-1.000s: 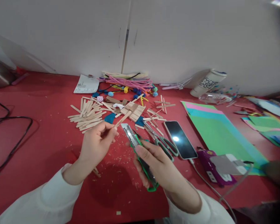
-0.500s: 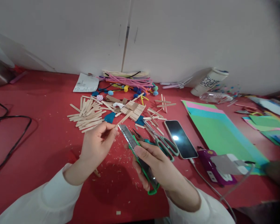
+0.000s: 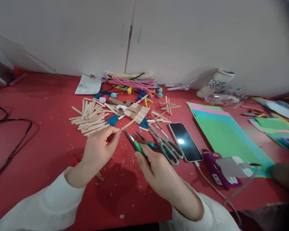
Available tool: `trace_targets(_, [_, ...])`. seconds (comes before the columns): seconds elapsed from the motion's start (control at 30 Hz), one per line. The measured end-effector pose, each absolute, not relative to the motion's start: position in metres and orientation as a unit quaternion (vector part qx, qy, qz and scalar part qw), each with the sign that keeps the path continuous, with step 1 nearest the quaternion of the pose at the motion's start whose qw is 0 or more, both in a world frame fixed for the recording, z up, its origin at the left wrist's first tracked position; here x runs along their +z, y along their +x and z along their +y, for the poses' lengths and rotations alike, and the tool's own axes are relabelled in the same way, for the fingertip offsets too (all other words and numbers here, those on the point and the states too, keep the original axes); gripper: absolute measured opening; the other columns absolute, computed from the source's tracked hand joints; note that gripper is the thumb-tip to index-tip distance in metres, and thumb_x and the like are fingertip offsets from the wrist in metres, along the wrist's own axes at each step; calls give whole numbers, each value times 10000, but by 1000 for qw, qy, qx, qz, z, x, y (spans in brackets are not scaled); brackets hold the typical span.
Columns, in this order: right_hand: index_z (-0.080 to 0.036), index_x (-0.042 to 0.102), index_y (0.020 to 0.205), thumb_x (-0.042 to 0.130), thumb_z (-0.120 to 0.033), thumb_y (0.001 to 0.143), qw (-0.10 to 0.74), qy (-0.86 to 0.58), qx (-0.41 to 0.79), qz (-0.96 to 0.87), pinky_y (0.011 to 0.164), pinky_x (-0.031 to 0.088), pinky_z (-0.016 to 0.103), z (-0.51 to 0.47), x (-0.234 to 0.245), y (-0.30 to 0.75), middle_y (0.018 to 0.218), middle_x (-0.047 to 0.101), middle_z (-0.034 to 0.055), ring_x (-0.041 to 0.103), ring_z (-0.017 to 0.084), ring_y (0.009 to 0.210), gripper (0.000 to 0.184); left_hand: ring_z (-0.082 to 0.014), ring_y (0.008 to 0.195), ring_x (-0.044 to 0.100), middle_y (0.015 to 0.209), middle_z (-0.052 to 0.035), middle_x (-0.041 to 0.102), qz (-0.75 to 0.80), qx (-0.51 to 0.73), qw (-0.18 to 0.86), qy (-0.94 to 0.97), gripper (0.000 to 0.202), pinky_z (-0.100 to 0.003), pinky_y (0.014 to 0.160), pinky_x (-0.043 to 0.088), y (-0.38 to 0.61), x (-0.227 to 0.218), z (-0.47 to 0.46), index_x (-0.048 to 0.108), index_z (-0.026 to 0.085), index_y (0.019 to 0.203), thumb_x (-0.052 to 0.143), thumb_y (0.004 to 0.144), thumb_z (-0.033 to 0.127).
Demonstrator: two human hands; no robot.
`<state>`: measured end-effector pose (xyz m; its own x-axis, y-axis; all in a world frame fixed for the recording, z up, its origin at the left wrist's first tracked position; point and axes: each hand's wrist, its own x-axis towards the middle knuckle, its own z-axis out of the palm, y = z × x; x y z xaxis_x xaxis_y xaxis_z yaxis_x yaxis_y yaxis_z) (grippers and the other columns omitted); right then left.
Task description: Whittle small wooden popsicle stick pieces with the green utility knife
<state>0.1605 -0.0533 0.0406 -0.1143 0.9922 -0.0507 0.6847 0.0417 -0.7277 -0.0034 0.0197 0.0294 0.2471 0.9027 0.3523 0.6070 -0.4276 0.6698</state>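
- The left hand [image 3: 98, 149] is closed, pinching one end of a thin wooden stick [image 3: 128, 124] between thumb and fingertips.
- The stick rises from those fingertips and slants away to the right. Its far end reaches toward a panel [image 3: 137, 112] of sticks laid side by side.
- The right hand [image 3: 156, 169] is wrapped around a green knife [image 3: 134, 144], with the fingers folded over the handle and hiding most of it.
- The blade points up and to the left. Its tip sits just beside the left fingertips, at the held end of the stick; I cannot tell whether steel touches wood.
- Both hands are above the red table [image 3: 38, 96], near its front edge. White sleeves cover both forearms.
- Fine shavings [image 3: 125, 160] are scattered on the table under and around the hands.
- A loose pile [image 3: 91, 118] of sticks lies beyond the left hand.
- Scissors [image 3: 167, 148] with grey-green handles lie just to the right of the knife, blades pointing away.
- A phone [image 3: 186, 141] lies face up beside the scissors, its screen dark, with a cable [image 3: 214, 187] plugged into its near end.
- A purple charger [image 3: 219, 166] lies to the right of the phone, at the corner of the stacked coloured paper [image 3: 221, 128].
- Pink pipe cleaners [image 3: 132, 84] lie in a bundle at the back, along the white wall [image 3: 183, 38].
- A white cup [image 3: 215, 83] leans at the wall, to the right of them.
- A black wire [image 3: 13, 134] loops across the table's left side, well apart from the hands.
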Motion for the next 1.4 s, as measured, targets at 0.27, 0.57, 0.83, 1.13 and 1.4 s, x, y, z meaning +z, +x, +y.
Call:
trace_targets(0.27, [-137,506,1037,292,-295,907,189,-636,201,-720,517,341,294,-56,32,158,793,665,127,634,225,612,295,-78,494,448,524,59,492,489,358,202,769,162,-178,510,360,-2,31,20,548,196,652,490,795,246])
trace_targets(0.57, [-229,374,746,317,-340,924,264,-614,341,-661,437,304,246,-53,40,161,516,442,-35,452,120,418,218,-91,500,448,530,47,508,514,346,263,740,179,-192,497,364,-4,29,21,548,195,663,496,799,299])
trace_targets(0.83, [-210,392,673,413,-544,851,317,-549,616,-467,285,309,158,-48,34,166,464,444,-79,441,59,301,379,-88,504,454,552,43,526,499,352,243,753,182,-186,506,373,-3,29,20,559,196,678,485,812,294])
trace_targets(1.13, [-196,402,666,442,-548,837,335,-544,619,-458,260,293,118,-48,33,165,453,455,-93,431,36,272,393,-90,531,507,580,44,568,481,350,215,774,149,-178,525,387,-5,26,20,582,201,722,490,815,273])
trace_targets(1.4, [-198,411,651,416,-553,848,321,-545,625,-457,256,296,141,-47,35,167,454,441,-90,427,46,273,406,-90,508,477,557,47,554,491,354,204,769,157,-186,517,382,-5,31,19,579,203,699,487,806,272])
